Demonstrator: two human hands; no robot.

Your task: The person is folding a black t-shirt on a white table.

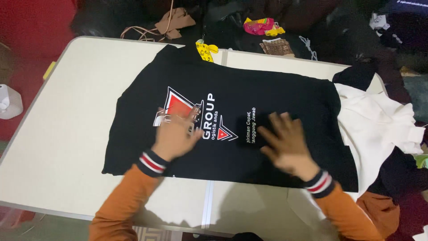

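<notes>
A black T-shirt (pixel 276 89) with a red and white printed design lies spread flat on a white folding table (pixel 67 134). My left hand (pixel 176 134) rests palm down on the printed part, fingers apart. On the shirt's right half lies my right hand (pixel 285 143), also flat with its fingers spread. Both hands hold nothing. My sleeves are orange with striped dark cuffs.
A pile of white (pixel 379 120), black and brown clothes sits at the table's right end. Beyond the far edge lie dark clothes, a yellow item (pixel 206 50), a pink and yellow packet (pixel 259 26) and a tan strap. A white container (pixel 8 102) stands on the red floor at left.
</notes>
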